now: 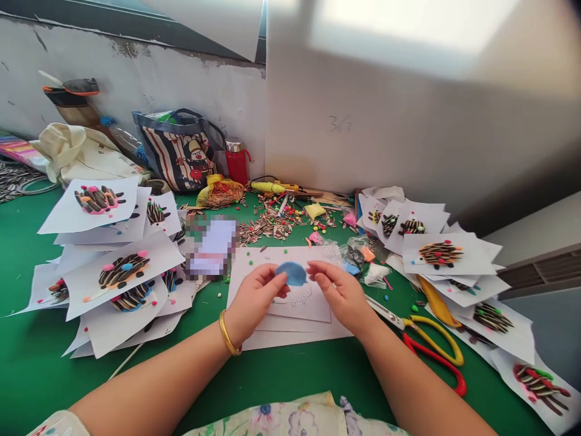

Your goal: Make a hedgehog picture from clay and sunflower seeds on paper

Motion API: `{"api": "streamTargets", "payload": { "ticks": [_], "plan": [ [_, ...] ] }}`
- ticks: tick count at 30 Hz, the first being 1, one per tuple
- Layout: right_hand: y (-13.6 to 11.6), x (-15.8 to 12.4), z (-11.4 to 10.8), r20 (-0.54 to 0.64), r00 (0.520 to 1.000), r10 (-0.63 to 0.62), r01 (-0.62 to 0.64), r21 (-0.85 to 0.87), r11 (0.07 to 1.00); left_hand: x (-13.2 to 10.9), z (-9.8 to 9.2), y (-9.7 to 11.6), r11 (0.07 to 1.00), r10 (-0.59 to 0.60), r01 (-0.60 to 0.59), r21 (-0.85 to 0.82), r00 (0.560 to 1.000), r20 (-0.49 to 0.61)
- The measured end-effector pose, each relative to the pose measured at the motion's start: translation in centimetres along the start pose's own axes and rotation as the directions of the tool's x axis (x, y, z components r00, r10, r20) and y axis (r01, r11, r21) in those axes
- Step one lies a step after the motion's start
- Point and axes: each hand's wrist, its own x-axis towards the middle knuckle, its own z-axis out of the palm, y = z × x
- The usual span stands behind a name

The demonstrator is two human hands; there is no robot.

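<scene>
Faintly handwritten on the white wall, at the upper middle of the frame, is "36", followed by a further unclear character. Nothing else can be read, including on the striped tote bag at upper left.

A flat, rounded piece of pale blue modelling clay stands slightly tilted, its edges pinched between the left hand and the right hand. Its curved side faces far, and it hangs just above a white paper sheet near the middle of the green tabletop.
</scene>
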Motion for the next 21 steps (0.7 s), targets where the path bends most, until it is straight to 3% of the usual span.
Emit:
{"api": "streamTargets", "payload": {
  "ticks": [3, 5, 8, 12, 21],
  "plan": [
    [1.1, 0.5, -0.4, -0.081, 0.986, -0.146, 0.113, -0.325, 0.939, 0.6, -0.2, -0.3, 0.983, -0.034, 0.009, -0.185, 0.990, -0.134],
    [1.6, 0.8, 0.0, -0.023, 0.982, -0.187, 0.155, -0.467, 0.871, 0.9, -0.3, -0.6, 0.958, -0.080, 0.031, -0.285, 0.983, -0.163],
    [1.7, 1.2, 1.1, 0.080, 0.986, -0.143, 0.162, -0.614, 0.772, 1.3, -0.4, -0.9, 0.938, -0.122, 0.064, -0.340, 0.981, -0.154],
    [1.5, 1.7, 2.1, 0.138, 0.989, -0.048, 0.134, -0.723, 0.677, 1.3, -0.4, -1.1, 0.935, -0.129, 0.074, -0.346, 0.982, -0.139],
    [1.8, 2.1, 1.1, 0.059, 0.998, -0.032, 0.067, -0.812, 0.580, 1.2, -0.1, -1.0, 0.944, -0.119, 0.071, -0.323, 0.984, -0.130]
  ]
}}
